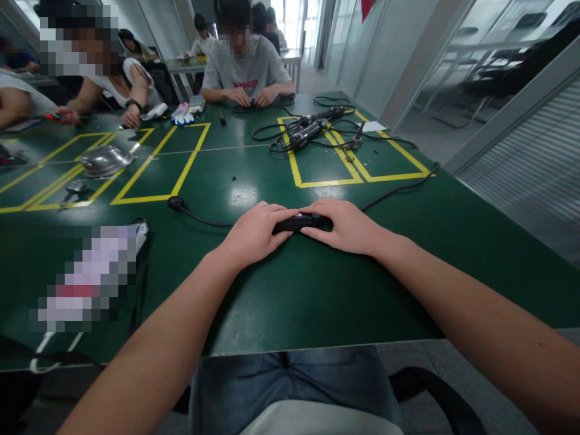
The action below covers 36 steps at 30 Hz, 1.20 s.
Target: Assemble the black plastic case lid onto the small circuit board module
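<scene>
There is one handheld black device (296, 224), one metal bowl (106, 161) and one red pennant (367, 8).

Green table (317, 302) — yellow tape (330, 182), gloves (183, 115), corded black devices (310, 131).

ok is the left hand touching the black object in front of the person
Touching. The head view shows the left hand wrapped around the left end of the black object, with no gap between them.
</scene>
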Available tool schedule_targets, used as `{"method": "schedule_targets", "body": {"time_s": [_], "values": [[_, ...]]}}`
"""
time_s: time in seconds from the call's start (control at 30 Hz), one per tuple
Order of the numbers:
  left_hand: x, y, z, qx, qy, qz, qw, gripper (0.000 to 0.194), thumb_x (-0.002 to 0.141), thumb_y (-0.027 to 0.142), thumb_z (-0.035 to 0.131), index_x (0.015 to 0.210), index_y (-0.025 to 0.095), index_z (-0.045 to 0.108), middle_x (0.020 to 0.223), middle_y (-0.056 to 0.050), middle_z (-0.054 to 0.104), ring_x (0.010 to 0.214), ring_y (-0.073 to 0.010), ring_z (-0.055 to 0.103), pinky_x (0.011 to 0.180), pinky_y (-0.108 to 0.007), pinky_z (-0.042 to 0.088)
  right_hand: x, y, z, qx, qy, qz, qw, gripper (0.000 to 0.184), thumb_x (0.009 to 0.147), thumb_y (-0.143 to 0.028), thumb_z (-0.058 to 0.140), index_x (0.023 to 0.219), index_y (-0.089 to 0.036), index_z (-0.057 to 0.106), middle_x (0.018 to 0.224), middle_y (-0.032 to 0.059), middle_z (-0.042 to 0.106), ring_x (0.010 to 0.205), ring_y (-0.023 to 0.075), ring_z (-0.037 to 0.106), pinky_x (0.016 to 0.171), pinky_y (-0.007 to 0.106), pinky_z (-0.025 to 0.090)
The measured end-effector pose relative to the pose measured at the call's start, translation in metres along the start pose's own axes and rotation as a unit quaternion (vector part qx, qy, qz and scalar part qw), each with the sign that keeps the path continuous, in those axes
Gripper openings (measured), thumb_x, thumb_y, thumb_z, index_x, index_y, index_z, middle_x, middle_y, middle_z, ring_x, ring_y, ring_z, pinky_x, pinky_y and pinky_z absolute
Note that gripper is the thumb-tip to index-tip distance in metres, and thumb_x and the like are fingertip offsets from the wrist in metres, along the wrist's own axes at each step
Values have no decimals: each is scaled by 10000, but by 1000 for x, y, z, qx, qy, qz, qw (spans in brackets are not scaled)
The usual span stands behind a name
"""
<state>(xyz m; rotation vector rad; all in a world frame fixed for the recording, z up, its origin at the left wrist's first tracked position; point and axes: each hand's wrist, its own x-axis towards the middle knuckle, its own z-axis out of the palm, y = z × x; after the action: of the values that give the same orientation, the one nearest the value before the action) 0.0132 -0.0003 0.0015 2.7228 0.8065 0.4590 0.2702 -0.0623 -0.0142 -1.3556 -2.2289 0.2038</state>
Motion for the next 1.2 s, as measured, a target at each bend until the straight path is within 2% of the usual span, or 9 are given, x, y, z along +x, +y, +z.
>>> {"method": "schedule_targets", "body": {"time_s": [0.23,0.53,0.93,1.2], "values": [[0,0,-2,-2,-7,0,1000,490,1057,272,770,1546,236,753,1408,-113,840,1278,-335,763,1161,-540,614,0,1,-1,4,-8,0,1000,431,1062,-488,775,1370,-197,853,1235,159,876,1137,366,810,1043,525,643],[-1,0,-2,7,-5,16,1000,459,1101,292,729,1555,222,740,1429,-119,829,1274,-329,763,1155,-532,614,0,4,1,-3,-2,-13,1000,430,1092,-487,749,1430,-238,841,1240,142,874,1134,356,805,1045,520,644],[-2,-1,0,-3,4,28,1000,435,1108,289,729,1538,222,741,1409,-117,837,1271,-311,766,1154,-517,610,0,6,0,-23,-19,-24,999,455,1132,-469,710,1487,-203,810,1277,165,874,1158,358,797,1054,513,640],[-1,-1,-1,0,1,22,1000,445,1102,304,717,1542,244,745,1408,-118,836,1240,-323,769,1136,-539,614,0,5,-1,-18,-23,-13,999,448,1117,-493,723,1489,-260,814,1287,136,868,1160,358,787,1060,518,634]]}}
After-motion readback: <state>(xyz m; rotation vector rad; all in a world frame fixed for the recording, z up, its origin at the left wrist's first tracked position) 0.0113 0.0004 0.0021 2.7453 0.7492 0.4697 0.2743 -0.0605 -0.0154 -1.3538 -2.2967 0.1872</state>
